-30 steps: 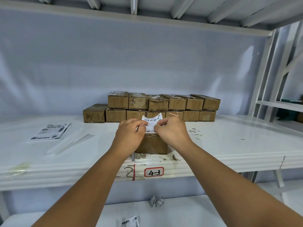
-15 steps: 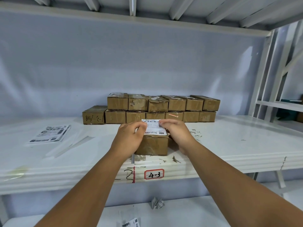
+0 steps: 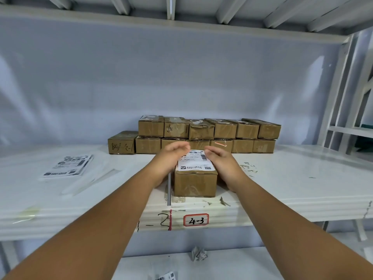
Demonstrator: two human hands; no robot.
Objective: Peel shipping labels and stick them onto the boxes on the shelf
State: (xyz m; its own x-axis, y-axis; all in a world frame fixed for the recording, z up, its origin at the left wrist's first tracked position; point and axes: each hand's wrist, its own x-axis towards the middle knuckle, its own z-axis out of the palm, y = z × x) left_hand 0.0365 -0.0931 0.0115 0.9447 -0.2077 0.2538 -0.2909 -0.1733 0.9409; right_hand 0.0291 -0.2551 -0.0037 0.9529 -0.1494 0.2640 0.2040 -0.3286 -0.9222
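A small brown cardboard box [image 3: 194, 184] stands near the front edge of the white shelf [image 3: 292, 203]. A white shipping label [image 3: 196, 165] with barcodes lies flat on its top. My left hand [image 3: 171, 160] is at the box's left side, fingers loosely curved over the label's far left corner. My right hand [image 3: 220, 163] flanks the right side, its fingertips at the label's right edge. Neither hand pinches anything. Behind them, a two-tier row of similar boxes [image 3: 224, 130] stands against the back wall.
A stack of unpeeled labels [image 3: 68, 165] lies on the shelf at left, with clear backing strips [image 3: 90, 181] beside it. The shelf front carries a "4-3" tag [image 3: 195, 219]. On the lower shelf lie crumpled paper [image 3: 198, 254] and a loose label [image 3: 166, 276].
The label was held upright between both hands' fingertips, then laid down onto the box top. Both hands have released it and spread to the box's sides.
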